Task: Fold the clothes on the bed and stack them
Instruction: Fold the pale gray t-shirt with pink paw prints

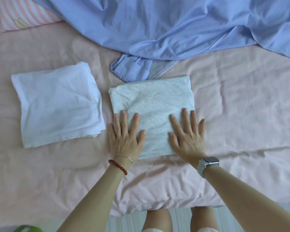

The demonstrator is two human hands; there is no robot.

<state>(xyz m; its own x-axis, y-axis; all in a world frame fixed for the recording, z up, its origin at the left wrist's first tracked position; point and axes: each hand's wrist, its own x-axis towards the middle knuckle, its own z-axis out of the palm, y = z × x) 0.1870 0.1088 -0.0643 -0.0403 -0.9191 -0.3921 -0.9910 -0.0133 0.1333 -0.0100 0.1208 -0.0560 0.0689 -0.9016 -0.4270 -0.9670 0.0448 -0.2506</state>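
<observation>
Head view. The left hand [126,136] lies flat, palm down, with fingers straight and spread. Most of the hand presses on the near left portion of the folded grey garment [151,104]; the little finger extends past the garment's left edge onto the pink bedsheet [241,106]. The right hand [187,136] is in the same condition: flat, palm down, fingers straight and spread, pressing on the near right portion of the same garment, with its outer fingers over the right edge. Neither hand grips or pinches anything.

The folded grey garment lies at the centre of the bed as a compact rectangle. A folded white garment [57,106] lies just beside it to the left, not touching it. A blue shirt [174,27], unfolded and rumpled, is spread across the far side of the bed; its near corner reaches the far edge of the grey garment.

The left wrist carries a red bead bracelet [118,166] and a thin chain. The right wrist carries a smartwatch [210,160]. A pink striped pillow [22,14] occupies the far left corner.
</observation>
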